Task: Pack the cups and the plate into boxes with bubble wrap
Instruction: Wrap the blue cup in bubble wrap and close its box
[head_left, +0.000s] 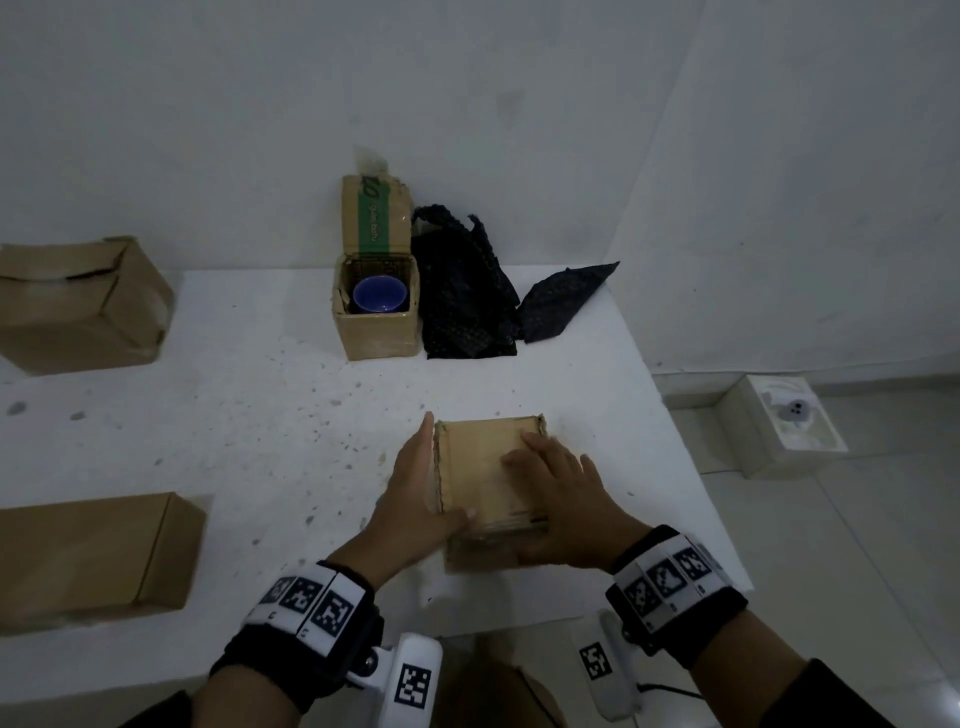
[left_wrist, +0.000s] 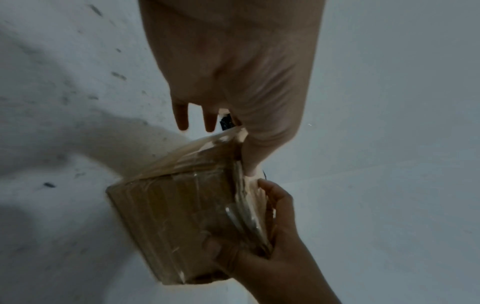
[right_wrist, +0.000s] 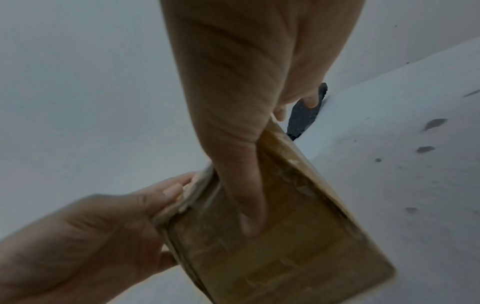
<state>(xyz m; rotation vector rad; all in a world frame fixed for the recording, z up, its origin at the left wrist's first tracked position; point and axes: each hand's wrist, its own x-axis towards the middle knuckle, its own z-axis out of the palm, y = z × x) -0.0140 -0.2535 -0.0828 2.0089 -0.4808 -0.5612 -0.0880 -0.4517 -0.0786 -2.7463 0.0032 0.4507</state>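
A small brown cardboard box stands near the front right of the white table, its flaps down. My left hand lies along its left side with straight fingers, thumb on the top front edge. My right hand clasps the front right corner, fingers on the top flap and thumb on the front face. The wrist views show the box and both hands up close. At the back, a blue cup sits in an open box beside black bubble wrap.
Two more cardboard boxes stand at the left: one at the back, one at the front. A second black bubble wrap piece lies at the back right. The table's right edge is close to the small box. A white box sits on the floor.
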